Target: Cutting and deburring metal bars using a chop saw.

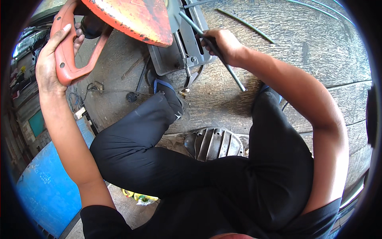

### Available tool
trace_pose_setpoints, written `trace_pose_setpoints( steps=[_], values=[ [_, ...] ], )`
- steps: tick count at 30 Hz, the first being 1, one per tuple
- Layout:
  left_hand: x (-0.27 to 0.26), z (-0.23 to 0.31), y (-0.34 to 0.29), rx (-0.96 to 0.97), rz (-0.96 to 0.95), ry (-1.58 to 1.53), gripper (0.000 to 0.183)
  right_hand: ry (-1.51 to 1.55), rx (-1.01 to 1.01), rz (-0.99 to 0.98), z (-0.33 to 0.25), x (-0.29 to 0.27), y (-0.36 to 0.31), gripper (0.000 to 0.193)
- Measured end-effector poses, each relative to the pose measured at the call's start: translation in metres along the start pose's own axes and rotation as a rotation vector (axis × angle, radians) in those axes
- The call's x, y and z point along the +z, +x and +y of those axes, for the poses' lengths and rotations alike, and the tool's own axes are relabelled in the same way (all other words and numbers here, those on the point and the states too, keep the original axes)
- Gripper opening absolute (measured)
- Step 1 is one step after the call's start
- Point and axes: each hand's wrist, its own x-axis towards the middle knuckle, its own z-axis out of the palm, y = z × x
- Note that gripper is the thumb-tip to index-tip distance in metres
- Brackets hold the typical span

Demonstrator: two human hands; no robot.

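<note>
My left hand is wrapped round the red D-shaped handle of a chop saw, thumb along its outer side. The saw's red blade guard, worn and chipped at its edge, slants over the grey metal base and hides the blade. My right hand grips a thin grey metal rod. One end of that rod reaches up to the saw's clamp beside the guard; the other slopes down toward my right foot. Whether the blade touches the rod is hidden.
Another metal rod lies on the worn wooden floor, with longer rods at the far right. A ribbed metal cover sits between my legs. To the left stands a blue panel. A power cord runs near my left foot.
</note>
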Motion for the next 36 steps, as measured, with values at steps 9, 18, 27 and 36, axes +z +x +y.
trace_pose_setpoints(
  steps=[9,18,27,36],
  values=[
    [0.012,0.0,-0.007,0.041,0.039,-0.026,0.055,0.115,0.081,-0.123,0.005,0.003,0.001,0.027],
    [0.011,0.0,-0.005,0.039,0.057,-0.03,0.05,-0.169,-0.033,-0.163,0.002,0.008,-0.008,0.022],
    [0.011,0.0,-0.005,0.043,0.045,-0.022,0.051,-0.298,-0.064,-0.098,0.003,0.016,-0.009,0.021],
    [0.011,0.0,-0.005,0.037,0.044,-0.023,0.05,-0.468,-0.116,-0.026,0.006,0.026,-0.006,0.031]
  ],
)
